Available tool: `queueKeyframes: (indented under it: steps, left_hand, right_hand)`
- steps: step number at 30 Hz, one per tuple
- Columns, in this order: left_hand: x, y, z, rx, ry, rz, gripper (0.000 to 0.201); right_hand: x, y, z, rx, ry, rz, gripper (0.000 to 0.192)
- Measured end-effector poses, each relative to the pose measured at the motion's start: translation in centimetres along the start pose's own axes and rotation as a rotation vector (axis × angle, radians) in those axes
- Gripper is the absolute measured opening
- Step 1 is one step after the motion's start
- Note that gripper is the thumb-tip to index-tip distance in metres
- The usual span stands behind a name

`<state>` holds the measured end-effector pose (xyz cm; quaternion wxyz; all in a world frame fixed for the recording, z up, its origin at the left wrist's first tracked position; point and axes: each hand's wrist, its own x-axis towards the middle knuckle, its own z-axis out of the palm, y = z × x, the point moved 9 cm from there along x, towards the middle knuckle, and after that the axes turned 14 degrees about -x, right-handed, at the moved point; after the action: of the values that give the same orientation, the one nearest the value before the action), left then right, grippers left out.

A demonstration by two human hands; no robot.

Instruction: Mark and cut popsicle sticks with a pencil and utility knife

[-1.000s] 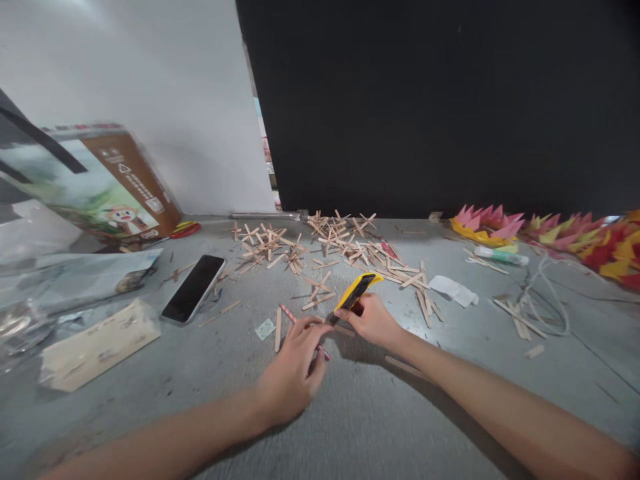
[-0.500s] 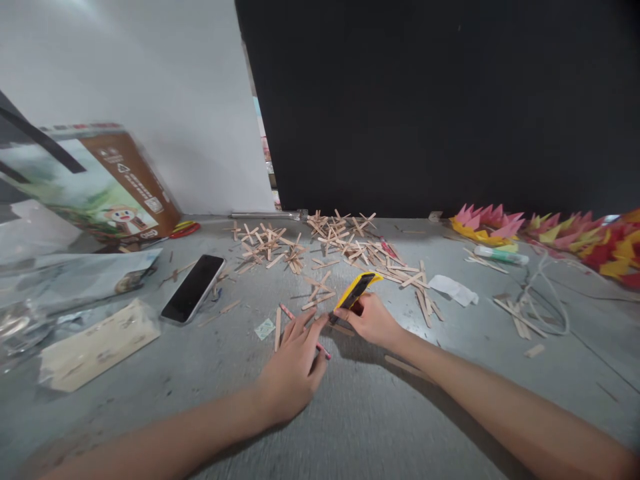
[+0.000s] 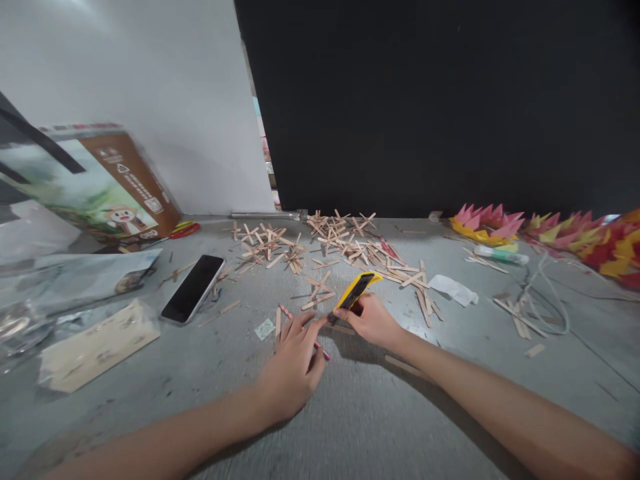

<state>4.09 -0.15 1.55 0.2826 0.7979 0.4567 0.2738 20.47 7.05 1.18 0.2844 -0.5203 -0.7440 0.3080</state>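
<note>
My right hand (image 3: 373, 323) is closed around a yellow and black utility knife (image 3: 356, 290), held tilted with its lower tip down at the tabletop. A wooden craft stick (image 3: 344, 329) lies at that tip, partly hidden by my hands. My left hand (image 3: 296, 363) rests on the table with fingers stretched out, its index fingertip beside the knife tip. Under this hand runs a pink pencil-like stick (image 3: 324, 352), showing at both ends. Another craft stick (image 3: 278, 321) pokes out by the left fingers, near a small pale green packet (image 3: 264, 329).
Star-shaped craft-stick pieces (image 3: 270, 243) are heaped at the back. A phone (image 3: 194, 290), a plastic-wrapped pack (image 3: 100, 343) and a printed bag (image 3: 125, 187) are on the left. To the right are crumpled tissue (image 3: 454, 290), a glue stick (image 3: 501, 255), white cord (image 3: 565, 313) and paper flowers (image 3: 487, 223).
My left hand and the pink stick beneath it have shifted very slightly. The right hand keeps the knife in almost the same spot.
</note>
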Motion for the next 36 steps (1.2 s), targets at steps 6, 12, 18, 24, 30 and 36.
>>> queueKeyframes:
  steps: [6, 12, 18, 24, 30, 36]
  left_hand:
    - [0.0, 0.0, -0.2, -0.02, 0.027, -0.001, 0.051]
    - [0.1, 0.6, -0.5, -0.031, 0.026, 0.018, 0.048]
    - [0.1, 0.8, -0.5, -0.001, 0.02, 0.028, 0.045]
    - [0.2, 1.6, -1.1, -0.02, 0.052, 0.075, 0.039]
    - [0.1, 2.8, -0.7, -0.128, -0.038, 0.125, 0.037]
    - [-0.2, 2.6, -0.4, -0.135, -0.049, 0.14, 0.038]
  right_hand:
    - [0.0, 0.0, -0.1, -0.011, 0.01, -0.001, 0.026]
    - [0.0, 0.0, 0.0, -0.017, -0.005, -0.005, 0.028]
    - [0.0, -0.2, 0.0, -0.035, -0.014, -0.002, 0.027]
    - [0.1, 0.1, 0.0, -0.052, -0.003, 0.005, 0.028]
    - [0.1, -0.1, 0.1, -0.026, -0.005, -0.025, 0.025]
    - [0.1, -0.4, 0.0, -0.009, -0.001, -0.035, 0.023]
